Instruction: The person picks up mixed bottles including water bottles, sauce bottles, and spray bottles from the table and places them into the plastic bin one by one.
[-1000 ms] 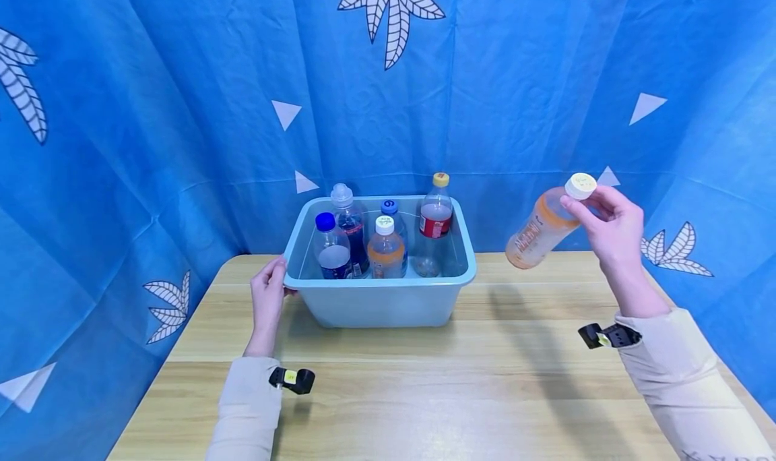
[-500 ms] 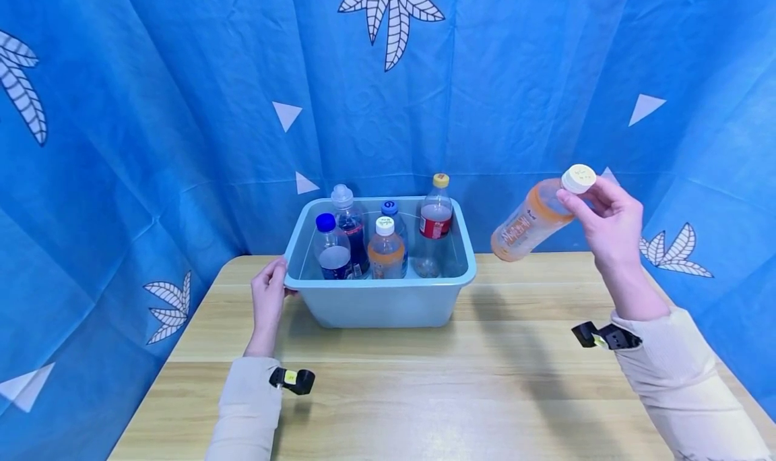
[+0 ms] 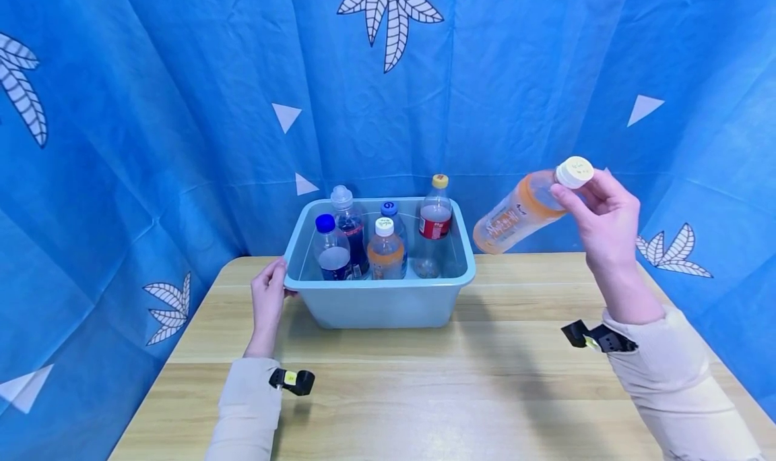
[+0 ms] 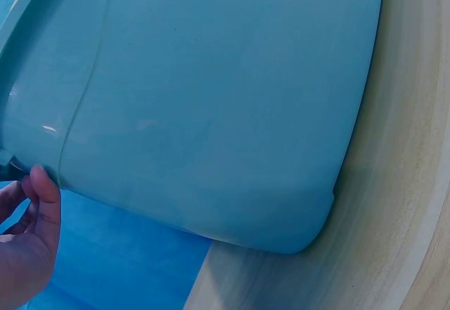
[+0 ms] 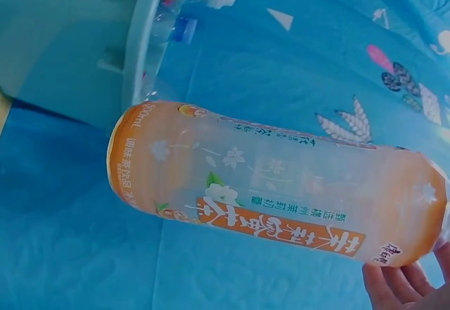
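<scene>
My right hand (image 3: 609, 218) pinches a clear plastic bottle (image 3: 515, 211) with orange bands by its neck, just under the white cap. The bottle is tilted, its base toward the tub and raised above the table. In the right wrist view the same bottle (image 5: 274, 183) spans the picture, with fingertips (image 5: 401, 282) at its neck end. My left hand (image 3: 269, 292) grips the left rim of a light blue plastic tub (image 3: 382, 306). The left wrist view has the tub's side (image 4: 211, 99) large, the thumb and fingers at its rim.
Several bottles stand in the tub: a blue-capped one (image 3: 333, 259), a dark one with a clear dome cap (image 3: 353, 235), another orange-banded one (image 3: 388, 255), a blue one (image 3: 390, 209) and a red-labelled one (image 3: 435, 225). Behind the wooden table (image 3: 394, 393) hangs a blue curtain (image 3: 515, 77).
My right hand has moved slightly left and up with the bottle, whose base has swung left and up toward the tub. The left hand and the tub stay where they were.
</scene>
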`<state>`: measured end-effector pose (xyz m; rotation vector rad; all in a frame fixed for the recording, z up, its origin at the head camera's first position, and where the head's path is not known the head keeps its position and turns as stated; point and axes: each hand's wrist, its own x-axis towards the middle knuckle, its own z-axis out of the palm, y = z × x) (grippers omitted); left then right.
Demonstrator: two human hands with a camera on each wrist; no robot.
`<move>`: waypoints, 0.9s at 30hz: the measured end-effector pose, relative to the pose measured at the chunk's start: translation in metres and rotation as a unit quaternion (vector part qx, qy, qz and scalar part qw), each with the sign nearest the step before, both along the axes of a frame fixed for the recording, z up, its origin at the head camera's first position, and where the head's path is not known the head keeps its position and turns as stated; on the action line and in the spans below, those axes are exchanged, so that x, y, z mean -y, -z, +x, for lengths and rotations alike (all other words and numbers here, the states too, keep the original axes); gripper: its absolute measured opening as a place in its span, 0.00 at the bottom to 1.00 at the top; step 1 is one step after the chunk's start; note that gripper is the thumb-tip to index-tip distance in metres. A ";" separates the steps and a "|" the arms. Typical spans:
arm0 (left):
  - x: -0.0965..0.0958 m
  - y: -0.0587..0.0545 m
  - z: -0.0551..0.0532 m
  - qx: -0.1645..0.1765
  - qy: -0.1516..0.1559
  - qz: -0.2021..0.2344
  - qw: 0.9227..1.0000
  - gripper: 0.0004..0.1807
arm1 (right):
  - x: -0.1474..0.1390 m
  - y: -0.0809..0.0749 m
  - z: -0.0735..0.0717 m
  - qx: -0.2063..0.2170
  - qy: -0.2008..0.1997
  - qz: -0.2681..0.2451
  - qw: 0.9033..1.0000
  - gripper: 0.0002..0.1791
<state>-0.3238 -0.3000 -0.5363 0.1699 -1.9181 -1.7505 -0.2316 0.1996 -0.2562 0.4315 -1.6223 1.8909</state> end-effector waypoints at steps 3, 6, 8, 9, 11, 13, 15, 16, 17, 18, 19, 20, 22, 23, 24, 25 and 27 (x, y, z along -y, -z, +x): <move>0.001 0.001 0.000 0.000 -0.001 0.000 1.000 0.21 | 0.004 -0.002 0.001 -0.007 -0.005 -0.004 1.000 0.17; 0.001 0.001 -0.001 -0.004 0.001 0.003 1.000 0.21 | 0.008 -0.003 0.001 -0.015 -0.012 -0.008 1.000 0.17; 0.001 0.000 -0.001 -0.006 0.002 0.004 1.000 0.21 | 0.010 -0.004 0.001 -0.019 -0.016 -0.011 1.000 0.17; 0.001 0.000 -0.001 -0.006 0.002 0.005 1.000 0.21 | 0.011 -0.005 0.001 -0.021 -0.019 -0.013 1.000 0.17; 0.000 -0.001 -0.001 -0.006 0.003 0.008 1.000 0.21 | 0.013 -0.006 0.001 -0.027 -0.025 -0.016 0.999 0.17; 0.000 -0.001 0.000 -0.006 0.003 0.008 1.000 0.21 | 0.016 -0.006 0.000 -0.030 -0.031 -0.018 0.999 0.16; 0.000 -0.001 0.000 -0.006 0.003 0.007 1.000 0.21 | 0.019 -0.007 0.000 -0.034 -0.037 -0.016 0.999 0.17; 0.000 -0.001 0.000 -0.006 0.003 0.008 1.000 0.21 | 0.020 -0.007 0.000 -0.034 -0.039 -0.015 0.999 0.16; -0.001 -0.001 0.000 -0.006 0.002 0.007 1.000 0.21 | 0.022 -0.007 0.000 -0.035 -0.041 -0.013 0.998 0.16; 0.000 -0.001 0.000 -0.004 0.002 0.008 1.000 0.21 | 0.024 -0.007 0.000 -0.035 -0.043 -0.012 0.998 0.16; -0.001 -0.001 0.000 -0.003 0.002 0.008 1.000 0.21 | 0.025 -0.007 0.000 -0.035 -0.044 -0.012 0.998 0.16; -0.001 -0.001 0.000 -0.001 0.001 0.007 1.000 0.21 | 0.027 -0.007 0.000 -0.035 -0.046 -0.011 0.998 0.16; -0.001 -0.001 0.000 0.001 0.001 0.009 1.000 0.22 | 0.030 -0.006 0.000 -0.033 -0.047 -0.007 0.998 0.16; -0.001 -0.001 0.000 0.003 0.002 0.009 1.000 0.22 | 0.032 -0.006 -0.001 -0.033 -0.048 -0.005 0.998 0.16; -0.001 -0.001 0.001 0.004 0.002 0.008 1.000 0.22 | 0.033 -0.005 -0.001 -0.031 -0.046 -0.002 0.998 0.16; -0.002 -0.002 0.001 0.005 0.001 0.006 1.000 0.22 | 0.035 -0.004 -0.001 -0.030 -0.046 0.002 0.998 0.16; -0.002 -0.003 0.003 0.007 0.001 0.005 1.000 0.22 | 0.037 -0.003 -0.002 -0.026 -0.044 0.009 0.999 0.16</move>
